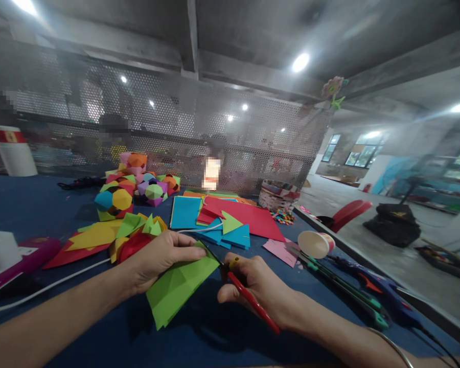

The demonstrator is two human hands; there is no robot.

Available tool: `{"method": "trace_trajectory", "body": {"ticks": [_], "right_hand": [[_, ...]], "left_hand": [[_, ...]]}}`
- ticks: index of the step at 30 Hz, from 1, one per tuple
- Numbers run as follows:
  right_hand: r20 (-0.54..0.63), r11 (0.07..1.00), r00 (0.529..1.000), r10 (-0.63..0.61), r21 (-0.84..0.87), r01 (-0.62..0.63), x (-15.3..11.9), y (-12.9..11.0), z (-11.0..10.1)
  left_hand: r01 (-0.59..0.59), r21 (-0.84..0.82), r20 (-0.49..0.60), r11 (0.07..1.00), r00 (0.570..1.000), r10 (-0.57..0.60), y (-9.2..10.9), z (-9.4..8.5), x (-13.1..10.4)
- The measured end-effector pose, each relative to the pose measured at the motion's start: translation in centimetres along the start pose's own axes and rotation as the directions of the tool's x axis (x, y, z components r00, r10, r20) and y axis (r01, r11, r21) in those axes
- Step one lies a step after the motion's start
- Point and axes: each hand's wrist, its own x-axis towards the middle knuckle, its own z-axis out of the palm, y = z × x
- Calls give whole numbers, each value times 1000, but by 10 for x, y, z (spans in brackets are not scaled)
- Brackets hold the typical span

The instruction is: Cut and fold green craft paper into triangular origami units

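Observation:
Folded green paper (180,289) is pinched between the thumb and fingers of my left hand (168,258), near the middle of the view. My right hand (253,286) holds red-handled scissors (255,304), one handle slanting down below the hand. Their dark blades meet the upper right edge of the green paper, close to my left thumb. How far apart the blades are is hard to tell. Behind my hands lie blue paper pieces (235,236), a light green triangle (230,223) and a large red sheet (253,217).
Colourful folded paper balls (115,199) and yellow pieces (94,237) sit at the left, near a purple device (34,263) and a white cable. At the right are a paper cup (316,244), a green tool (345,291), a blue glue gun (383,291) and a woven basket (278,195).

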Motion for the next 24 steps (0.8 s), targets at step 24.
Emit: {"method": "trace_trajectory", "body": {"ticks": [24], "right_hand": [[28,993,998,-58,-99,60,-5,0,-1]], "left_hand": [[3,-10,46,1000,999,-3,-1,2,-3]]}}
